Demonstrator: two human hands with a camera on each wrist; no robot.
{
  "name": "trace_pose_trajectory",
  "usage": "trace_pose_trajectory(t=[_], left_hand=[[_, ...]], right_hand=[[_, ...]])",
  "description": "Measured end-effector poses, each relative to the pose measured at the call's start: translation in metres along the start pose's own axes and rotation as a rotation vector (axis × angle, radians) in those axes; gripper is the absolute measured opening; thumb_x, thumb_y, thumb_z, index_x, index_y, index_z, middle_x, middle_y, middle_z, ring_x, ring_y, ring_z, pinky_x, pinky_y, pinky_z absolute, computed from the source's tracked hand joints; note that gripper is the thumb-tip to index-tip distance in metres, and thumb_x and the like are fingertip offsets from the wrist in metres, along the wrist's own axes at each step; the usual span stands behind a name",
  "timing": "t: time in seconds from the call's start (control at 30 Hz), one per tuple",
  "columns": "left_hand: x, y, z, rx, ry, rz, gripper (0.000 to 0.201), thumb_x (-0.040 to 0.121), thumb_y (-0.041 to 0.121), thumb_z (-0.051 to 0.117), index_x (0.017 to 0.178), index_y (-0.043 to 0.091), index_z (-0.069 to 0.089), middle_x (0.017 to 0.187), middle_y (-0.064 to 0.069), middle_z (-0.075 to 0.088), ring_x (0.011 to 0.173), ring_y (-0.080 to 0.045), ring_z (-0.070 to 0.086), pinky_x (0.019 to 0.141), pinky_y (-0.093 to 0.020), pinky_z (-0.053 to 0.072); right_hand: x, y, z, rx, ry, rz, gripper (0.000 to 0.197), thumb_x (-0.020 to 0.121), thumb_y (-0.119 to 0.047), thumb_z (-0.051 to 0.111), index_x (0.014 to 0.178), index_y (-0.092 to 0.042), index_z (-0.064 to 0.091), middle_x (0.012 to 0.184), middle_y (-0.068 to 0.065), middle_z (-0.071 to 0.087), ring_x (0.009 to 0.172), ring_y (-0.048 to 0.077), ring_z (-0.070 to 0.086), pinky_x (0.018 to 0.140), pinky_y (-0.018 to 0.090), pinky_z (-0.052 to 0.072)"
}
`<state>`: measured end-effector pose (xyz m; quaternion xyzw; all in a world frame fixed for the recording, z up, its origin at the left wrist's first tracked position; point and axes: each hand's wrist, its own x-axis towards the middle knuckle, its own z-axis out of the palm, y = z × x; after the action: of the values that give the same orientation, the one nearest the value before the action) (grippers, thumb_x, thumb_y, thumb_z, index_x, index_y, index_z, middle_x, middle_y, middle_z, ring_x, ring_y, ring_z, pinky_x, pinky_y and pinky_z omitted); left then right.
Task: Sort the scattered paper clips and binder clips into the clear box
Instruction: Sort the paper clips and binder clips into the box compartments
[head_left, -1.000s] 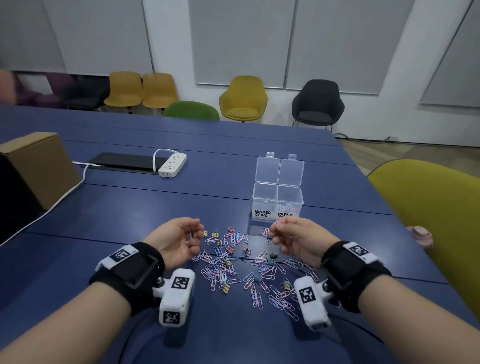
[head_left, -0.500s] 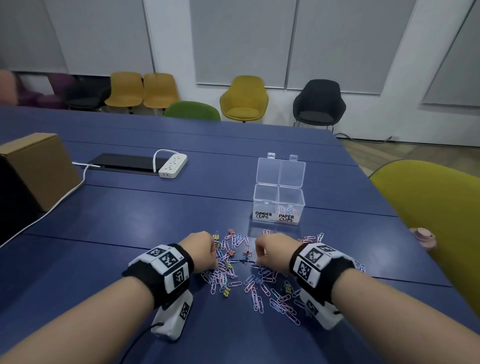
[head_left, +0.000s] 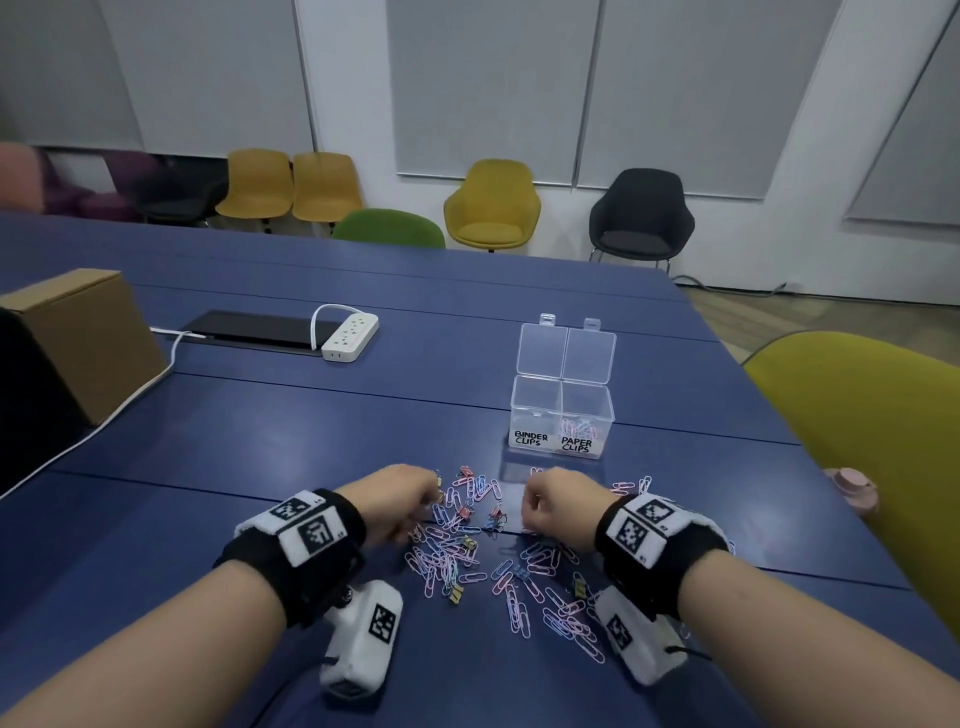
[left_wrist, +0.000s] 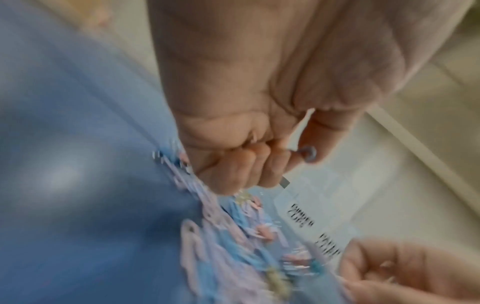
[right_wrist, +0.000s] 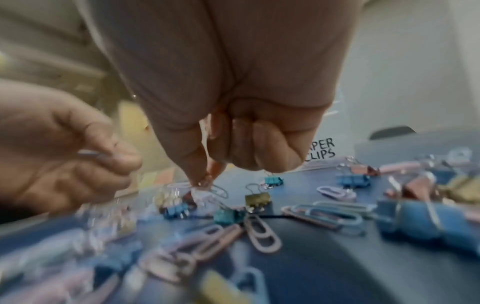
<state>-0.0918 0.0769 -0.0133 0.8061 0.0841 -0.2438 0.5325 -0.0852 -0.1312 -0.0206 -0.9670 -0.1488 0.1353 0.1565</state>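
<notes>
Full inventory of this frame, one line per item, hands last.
paper clips: many, pink and blue, scattered on the table near both hands; a few in the box's PAPER CLIPS side
binder clips: several, blue, yellow, pink, mixed into the pile
clear box: one, lids open, beyond the pile
table: one, blue
power strip: one, white, far left
cardboard box: one, brown, left edge
chairs: several, yellow, green, black
left hand: pinches a clip
right hand: pinches a clip

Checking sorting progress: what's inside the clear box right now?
In the clear box, the side labelled PAPER CLIPS holds a small heap of pink and blue paper clips. The BINDER CLIPS side looks empty, though its label hides the bottom.
</notes>
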Motion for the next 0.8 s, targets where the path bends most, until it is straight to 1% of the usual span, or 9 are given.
trace_pose_trajectory(t=[0.1,0.2,0.3,0.4,0.47,0.53,0.63,0.73,0.8], left_hand=[[-0.001,0.0,-0.01,-0.558,-0.15,-0.089,0.025,0.081,0.013,0.032,0.056,0.016,0.033,0.051,0.0,0.03,0.038,-0.012,0.023,0.038,-0.017,0.018],[-0.001,0.001,-0.022,-0.879,-0.171,-0.077,0.02,0.074,0.013,0.032,0.055,0.012,0.036,0.054,-0.002,0.035,0.041,-0.013,0.028,0.034,-0.015,0.023],[-0.001,0.001,-0.027,-0.99,-0.146,-0.036,0.013,0.068,0.009,0.033,0.059,0.008,0.041,0.058,-0.007,0.043,0.042,-0.015,0.036,0.035,-0.014,0.031],[-0.001,0.001,-0.034,-0.944,-0.094,-0.029,0.011,0.068,0.009,0.036,0.063,0.007,0.046,0.061,-0.009,0.047,0.044,-0.017,0.041,0.036,-0.017,0.035],[0.001,-0.001,-0.037,-0.776,-0.043,-0.042,0.014,0.076,0.012,0.042,0.062,0.01,0.043,0.057,-0.005,0.043,0.04,-0.013,0.034,0.035,-0.017,0.029],[0.006,-0.006,-0.039,-0.484,0.023,0.005,0.029,0.086,0.015,0.051,0.059,0.015,0.038,0.051,0.001,0.035,0.036,-0.01,0.026,0.036,-0.016,0.021],[0.005,-0.011,-0.042,0.242,0.094,0.181,0.033,0.081,0.021,0.071,0.061,0.018,0.046,0.048,0.007,0.041,0.039,-0.008,0.034,0.04,-0.018,0.027],[-0.001,-0.011,-0.042,0.68,0.076,0.27,0.02,0.073,0.025,0.079,0.079,0.022,0.06,0.058,0.01,0.047,0.047,-0.003,0.041,0.046,-0.016,0.032],[-0.001,-0.01,-0.039,0.825,0.042,0.272,0.026,0.072,0.024,0.079,0.093,0.026,0.063,0.063,0.01,0.043,0.053,-0.003,0.04,0.049,-0.017,0.032]], right_hand=[[-0.004,0.012,-0.007,0.506,0.039,0.102,0.017,0.088,-0.019,0.057,0.071,-0.018,0.055,0.073,-0.001,0.057,0.056,0.009,0.047,0.057,0.023,0.043],[-0.012,0.014,-0.012,1.281,0.079,0.191,0.019,0.091,-0.005,0.048,0.073,-0.01,0.051,0.068,0.006,0.046,0.056,0.013,0.043,0.05,0.024,0.039],[-0.019,0.015,-0.016,1.759,0.037,0.211,0.012,0.09,-0.004,0.043,0.081,-0.004,0.05,0.076,0.013,0.058,0.07,0.023,0.06,0.053,0.028,0.053],[-0.02,0.016,-0.016,1.952,0.006,0.161,0.007,0.078,-0.011,0.044,0.075,-0.007,0.05,0.074,0.012,0.058,0.064,0.024,0.059,0.052,0.027,0.052],[-0.019,0.013,-0.016,1.936,-0.004,0.16,0.008,0.077,-0.015,0.046,0.072,-0.01,0.049,0.066,0.007,0.051,0.053,0.017,0.048,0.043,0.022,0.041],[-0.014,0.009,-0.014,1.809,0.006,0.229,0.018,0.087,-0.015,0.044,0.07,-0.011,0.047,0.057,0.002,0.043,0.043,0.011,0.035,0.036,0.018,0.027],[-0.003,0.001,-0.01,1.378,0.031,0.322,0.022,0.093,-0.007,0.036,0.079,-0.01,0.052,0.052,-0.003,0.037,0.036,0.007,0.025,0.034,0.014,0.018],[0.006,-0.012,-0.012,0.932,-0.033,0.297,0.034,0.089,0.005,0.024,0.087,-0.009,0.054,0.056,-0.001,0.037,0.039,0.008,0.026,0.036,0.015,0.02],[0.015,-0.022,-0.016,0.542,-0.037,0.224,0.035,0.089,0.005,0.025,0.09,-0.008,0.057,0.065,0.0,0.046,0.047,0.011,0.038,0.038,0.021,0.032]])
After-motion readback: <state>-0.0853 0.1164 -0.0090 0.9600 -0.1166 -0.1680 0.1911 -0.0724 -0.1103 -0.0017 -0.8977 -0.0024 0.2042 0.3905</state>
